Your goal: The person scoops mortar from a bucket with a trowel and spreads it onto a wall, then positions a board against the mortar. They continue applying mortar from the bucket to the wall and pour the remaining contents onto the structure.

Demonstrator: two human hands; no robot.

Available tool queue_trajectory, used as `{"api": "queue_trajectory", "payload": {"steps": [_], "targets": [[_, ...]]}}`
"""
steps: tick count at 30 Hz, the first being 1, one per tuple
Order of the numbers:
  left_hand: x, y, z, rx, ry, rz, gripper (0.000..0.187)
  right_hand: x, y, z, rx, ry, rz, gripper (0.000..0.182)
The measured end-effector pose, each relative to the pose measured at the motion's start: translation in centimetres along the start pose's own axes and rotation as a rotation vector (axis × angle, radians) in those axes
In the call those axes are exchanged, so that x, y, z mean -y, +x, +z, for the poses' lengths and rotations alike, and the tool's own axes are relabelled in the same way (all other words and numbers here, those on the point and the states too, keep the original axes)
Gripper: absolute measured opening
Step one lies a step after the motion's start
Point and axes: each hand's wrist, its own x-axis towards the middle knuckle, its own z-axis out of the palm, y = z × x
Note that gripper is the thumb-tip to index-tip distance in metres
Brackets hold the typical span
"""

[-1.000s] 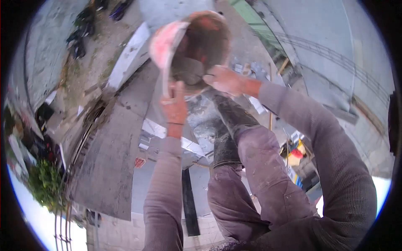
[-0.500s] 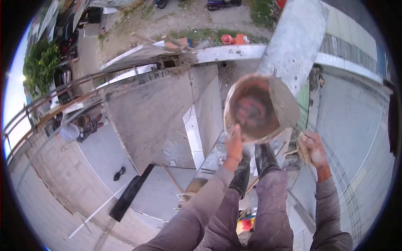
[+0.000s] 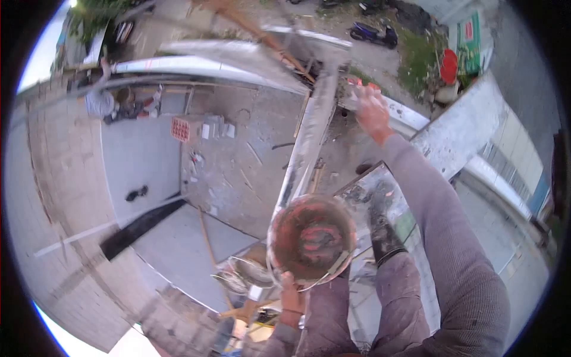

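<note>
A round bucket (image 3: 276, 238), reddish inside with grey residue and a wire handle across its near side, hangs in front of my legs. My left hand (image 3: 290, 293) is closed on its near rim, by the handle. Stretched out ahead, my right hand (image 3: 373, 114) has its fingers extended at the top of a wall, beside the upper end of a long upright panel (image 3: 308, 146) seen nearly edge-on. Nothing shows in that hand. My boots stand on a narrow, mortar-spattered surface below, partly hidden by the bucket.
A pale sloping slab (image 3: 467, 125) juts out over the wall on the right. More buckets (image 3: 253, 271) sit below at left. A drop opens to a lower floor with a red crate (image 3: 181, 129) and scattered sticks. Another person (image 3: 101, 102) is at far left; a motorbike (image 3: 373, 34) stands beyond the wall.
The bucket has come back toward my body and left, still in my left hand. My right hand has swung forward from beside my leg to the wall top. The view has turned.
</note>
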Motion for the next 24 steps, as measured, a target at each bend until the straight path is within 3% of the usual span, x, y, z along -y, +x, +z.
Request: {"api": "queue_trajectory", "payload": {"steps": [2,4,6,7,9,10,12,14,17,18,20,22,24], "targets": [[-0.1,-0.1,-5.5,-0.066,0.089,-0.144,0.045,-2.6,-3.2,1.7,-0.034,0.092,-0.024,0.035],[-2.5,-4.3,-2.4,-0.021,-0.213,0.033,0.043,-5.8,-6.7,1.5,-0.103,0.12,-0.108,0.032],[0.9,-4.0,-9.1,0.059,0.213,0.163,0.044,-4.6,-10.4,-3.8,-0.079,0.055,-0.123,0.038],[1.9,-5.8,-9.6,0.006,0.15,0.118,0.044,-6.3,-13.1,-4.4,0.015,0.043,-0.069,0.037],[0.3,-8.2,-9.2,-0.016,-0.441,-0.02,0.048,-6.0,-17.2,-6.8,0.139,0.011,0.109,0.034],[0.5,-10.3,-10.1,-0.045,-0.488,-0.037,0.048,-4.9,-19.3,-8.8,0.175,-0.005,0.233,0.033],[1.0,-13.2,-11.6,-0.055,-0.614,-0.021,0.052,-5.7,-23.4,-10.5,0.295,-0.107,0.279,0.035],[2.8,-16.4,-13.7,-0.068,-0.711,-0.088,0.053,-1.8,-24.8,-13.6,0.47,-0.036,0.323,0.033],[6.2,-20.6,-15.6,-0.258,-0.939,-0.083,0.048,-0.7,-27.1,-13.4,0.464,-0.103,0.118,0.02],[9.2,-22.0,-16.9,-0.28,-0.967,-0.096,0.048,1.6,-26.6,-13.7,0.555,-0.13,0.141,0.02],[14.6,-24.0,-18.9,-0.414,-1.31,-0.128,0.045,1.9,-26.3,-12.0,0.622,-0.184,0.08,0.023],[17.0,-24.7,-19.5,-0.446,-1.423,-0.12,0.046,3.5,-25.1,-11.7,0.692,-0.221,-0.013,0.03],[23.3,-23.5,-22.1,-0.35,-1.6,-0.187,0.049,5.2,-23.5,-10.6,0.744,-0.251,-0.102,0.036]]}}
